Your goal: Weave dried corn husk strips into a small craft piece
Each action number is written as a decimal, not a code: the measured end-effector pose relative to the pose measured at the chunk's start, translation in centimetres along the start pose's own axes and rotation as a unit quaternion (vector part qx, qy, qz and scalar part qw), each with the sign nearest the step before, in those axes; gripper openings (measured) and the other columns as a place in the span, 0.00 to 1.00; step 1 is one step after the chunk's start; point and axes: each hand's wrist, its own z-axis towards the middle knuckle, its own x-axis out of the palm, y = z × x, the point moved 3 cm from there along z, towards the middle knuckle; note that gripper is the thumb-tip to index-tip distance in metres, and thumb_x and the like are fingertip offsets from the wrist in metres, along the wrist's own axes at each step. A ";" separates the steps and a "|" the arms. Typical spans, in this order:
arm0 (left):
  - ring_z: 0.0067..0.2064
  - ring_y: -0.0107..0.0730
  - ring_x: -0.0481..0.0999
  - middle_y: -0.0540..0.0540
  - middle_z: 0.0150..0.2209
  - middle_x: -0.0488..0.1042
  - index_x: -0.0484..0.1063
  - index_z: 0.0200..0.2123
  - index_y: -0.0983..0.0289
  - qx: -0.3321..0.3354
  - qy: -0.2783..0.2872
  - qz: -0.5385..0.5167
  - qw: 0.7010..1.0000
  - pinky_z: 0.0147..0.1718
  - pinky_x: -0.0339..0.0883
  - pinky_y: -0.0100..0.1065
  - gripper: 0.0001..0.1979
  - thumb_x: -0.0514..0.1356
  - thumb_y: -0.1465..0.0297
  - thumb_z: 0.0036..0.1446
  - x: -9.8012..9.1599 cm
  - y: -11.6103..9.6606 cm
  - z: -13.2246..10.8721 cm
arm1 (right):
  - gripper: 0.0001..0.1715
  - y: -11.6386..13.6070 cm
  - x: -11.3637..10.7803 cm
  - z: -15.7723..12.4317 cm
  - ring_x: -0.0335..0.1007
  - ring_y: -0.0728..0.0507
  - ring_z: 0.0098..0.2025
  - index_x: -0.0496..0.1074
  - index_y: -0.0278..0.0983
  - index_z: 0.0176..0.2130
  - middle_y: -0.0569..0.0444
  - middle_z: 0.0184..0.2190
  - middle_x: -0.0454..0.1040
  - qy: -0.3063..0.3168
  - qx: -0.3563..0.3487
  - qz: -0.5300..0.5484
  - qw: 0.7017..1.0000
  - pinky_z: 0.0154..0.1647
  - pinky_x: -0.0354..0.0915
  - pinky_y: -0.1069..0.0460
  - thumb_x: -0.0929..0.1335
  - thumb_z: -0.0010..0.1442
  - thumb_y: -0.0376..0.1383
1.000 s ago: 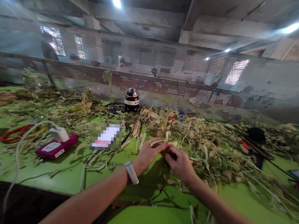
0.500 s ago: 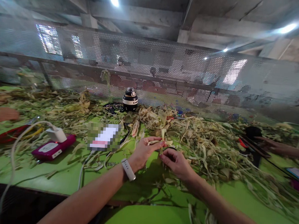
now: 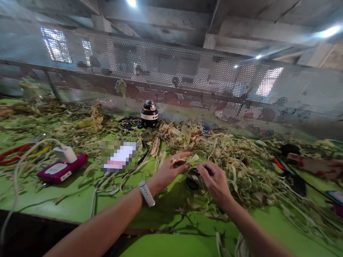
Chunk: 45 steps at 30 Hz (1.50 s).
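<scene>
My left hand [image 3: 171,170], with a pale watch band [image 3: 146,194] on its wrist, is over the green table. Its fingers are apart, the index finger stretched toward the right. Beside it my right hand [image 3: 214,180] has thumb and fingers pinched together at the edge of a pale dried husk strip [image 3: 193,159]. That strip lies between the two hands; its lower part is hard to make out. Below the fingertips is a dark round thing [image 3: 194,181], partly hidden. Loose dried husks [image 3: 239,159] lie around both hands.
A blurred-out phone [image 3: 120,156] with a white cable lies left of my hands. Farther left are a magenta power strip [image 3: 61,169] and red-handled scissors [image 3: 13,154]. A black bottle [image 3: 149,115] stands before the perforated metal screen [image 3: 168,74]. Another person's hand [image 3: 340,168] is at right.
My hands have moved apart, and the left fingers have spread from their pinch. The upright pale husk piece is no longer between them. The other person's hand at left has gone from view.
</scene>
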 end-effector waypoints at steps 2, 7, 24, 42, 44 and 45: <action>0.35 0.29 0.72 0.51 0.31 0.74 0.66 0.45 0.63 -0.001 0.035 -0.022 0.999 0.38 0.64 0.31 0.22 0.65 0.67 0.46 0.4 0.3 -0.2 | 0.25 -0.8 0.3 0.3 0.53 0.51 0.20 0.61 0.37 0.20 0.59 0.16 0.59 0.034 0.087 0.063 0.994 0.21 0.51 0.55 0.61 0.57 0.52; 0.36 0.29 0.71 0.52 0.33 0.72 0.63 0.41 0.63 0.013 0.055 -0.008 0.998 0.38 0.64 0.32 0.20 0.64 0.64 0.47 0.5 1.3 -0.1 | 0.26 -1.9 1.4 0.4 0.49 0.53 0.16 0.61 0.37 0.20 0.63 0.14 0.58 0.006 0.189 0.234 0.954 0.16 0.46 0.56 0.69 0.45 0.56; 0.37 0.29 0.74 0.52 0.33 0.76 0.60 0.39 0.63 -0.034 0.032 -0.053 0.998 0.42 0.64 0.32 0.23 0.68 0.68 0.42 -0.3 2.1 0.4 | 0.20 -2.0 1.4 0.2 0.56 0.52 0.18 0.66 0.35 0.25 0.61 0.17 0.64 0.039 0.177 0.263 0.948 0.18 0.52 0.56 0.70 0.47 0.49; 0.35 0.31 0.69 0.52 0.31 0.72 0.73 0.29 0.65 0.020 0.053 0.085 0.995 0.37 0.62 0.31 0.13 0.66 0.62 0.42 0.6 1.9 0.4 | 0.18 -2.2 1.2 0.7 0.66 0.47 0.27 0.69 0.36 0.23 0.56 0.21 0.71 0.003 0.057 0.201 0.978 0.32 0.63 0.52 0.70 0.49 0.48; 0.34 0.32 0.69 0.53 0.29 0.71 0.75 0.25 0.65 0.037 0.023 0.121 0.992 0.36 0.62 0.31 0.12 0.67 0.61 0.40 0.5 1.8 0.4 | 0.19 -2.1 1.2 0.6 0.64 0.47 0.25 0.68 0.36 0.23 0.56 0.20 0.70 0.006 0.067 0.207 0.976 0.30 0.62 0.52 0.69 0.50 0.48; 0.34 0.33 0.69 0.53 0.29 0.71 0.75 0.24 0.65 0.038 0.021 0.125 0.991 0.36 0.62 0.31 0.12 0.67 0.61 0.40 0.5 1.8 0.4 | 0.19 -2.1 1.2 0.6 0.63 0.48 0.25 0.68 0.36 0.23 0.57 0.20 0.69 0.004 0.068 0.205 0.976 0.29 0.61 0.53 0.69 0.50 0.49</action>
